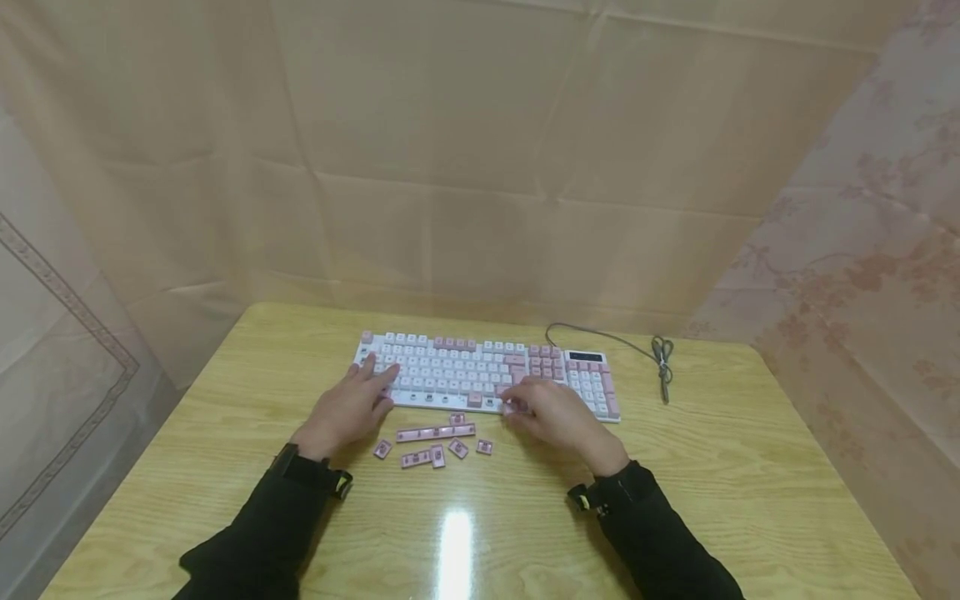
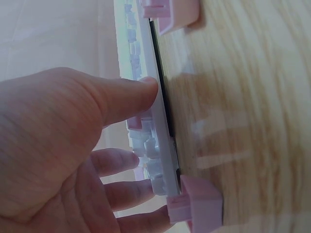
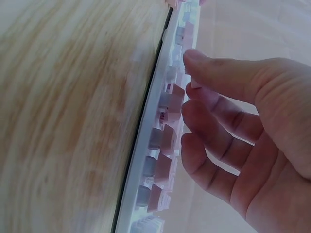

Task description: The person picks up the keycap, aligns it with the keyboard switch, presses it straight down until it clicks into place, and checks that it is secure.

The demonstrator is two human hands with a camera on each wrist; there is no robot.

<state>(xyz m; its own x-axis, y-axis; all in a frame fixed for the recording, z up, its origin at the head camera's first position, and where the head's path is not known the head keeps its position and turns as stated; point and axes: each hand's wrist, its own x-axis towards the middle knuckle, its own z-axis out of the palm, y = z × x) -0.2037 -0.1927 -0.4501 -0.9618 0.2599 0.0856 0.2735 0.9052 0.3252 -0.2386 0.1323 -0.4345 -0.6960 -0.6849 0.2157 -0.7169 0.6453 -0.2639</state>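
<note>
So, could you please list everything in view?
wood-grain table: one, yellow, foreground
full-size keyboard: one, white and pink, on table
spacebar: one, pink, before keyboard
loose keycaps: about six, pink, around spacebar
cable: one, grey, bundled right of keyboard
backdrop: one, beige, behind table
floral cloth: one, pinkish, right
bordered panel: one, pale, left
small piece: one, pale, right hand
left hand: one, bare, on keyboard
right hand: one, bare, at keyboard
sleeves with wristbands: two, black, arms
</note>
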